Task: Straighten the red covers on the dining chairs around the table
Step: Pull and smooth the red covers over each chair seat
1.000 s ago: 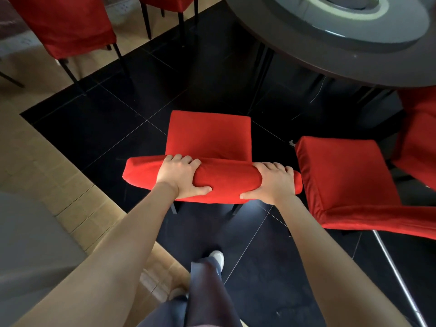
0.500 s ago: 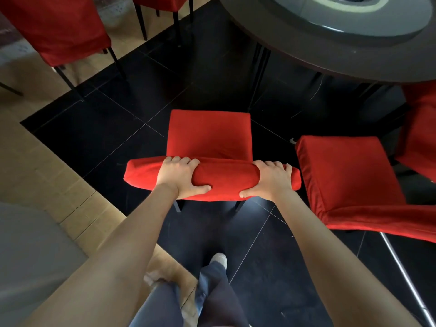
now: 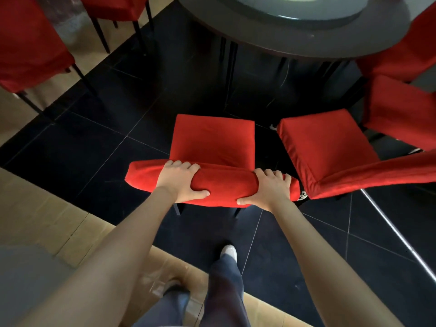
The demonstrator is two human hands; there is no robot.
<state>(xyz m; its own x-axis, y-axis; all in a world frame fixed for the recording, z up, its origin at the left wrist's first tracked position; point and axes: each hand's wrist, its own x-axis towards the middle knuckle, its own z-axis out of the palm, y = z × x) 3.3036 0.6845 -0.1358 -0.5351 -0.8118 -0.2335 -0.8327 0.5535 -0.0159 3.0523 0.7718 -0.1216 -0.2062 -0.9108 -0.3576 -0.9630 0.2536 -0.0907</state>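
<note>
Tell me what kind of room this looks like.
Probably a restaurant or banquet dining room: a large round dark table with a raised centre turntable, ringed by red fabric-covered chairs on black floor tiles.

Both arms out; left hand (image 3: 180, 181) & right hand (image 3: 269, 188) in curled grip.

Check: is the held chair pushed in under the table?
Out. Its seat sits wholly clear of the table rim, black floor between.

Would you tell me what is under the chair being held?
Under the held chair, black floor tiles and two dark rear legs show. The front legs are hidden by the seat.
</note>
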